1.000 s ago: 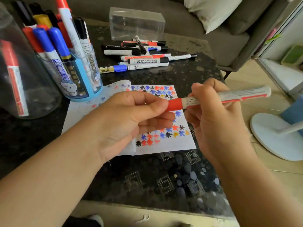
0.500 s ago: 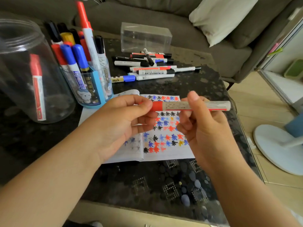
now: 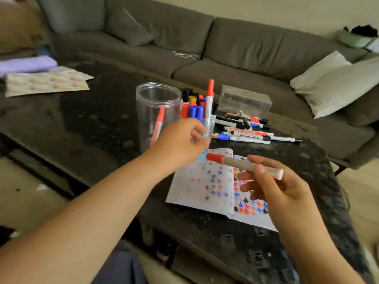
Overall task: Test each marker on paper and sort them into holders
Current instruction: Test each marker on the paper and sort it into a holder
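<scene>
Your right hand [image 3: 281,191] pinches a red-capped marker [image 3: 244,165] between thumb and fingers, cap on, long axis near level with the cap end pointing left toward the holders. It hangs over the paper [image 3: 207,187], which is already covered with coloured test marks. Your left hand [image 3: 180,144] is out ahead, fingers loosely curled; blur hides whether they touch anything, so I cannot tell its grip. It sits in front of the clear jar [image 3: 156,111], which holds one red marker, and the blue cup [image 3: 202,111] packed with markers just right of the jar. Both holders lie up and left of the held marker, nearer the left hand. Untested markers [image 3: 246,130] lie on the tabletop [image 3: 98,119] behind the paper. Judgement: cap not yet off, this marker looks untested.
</scene>
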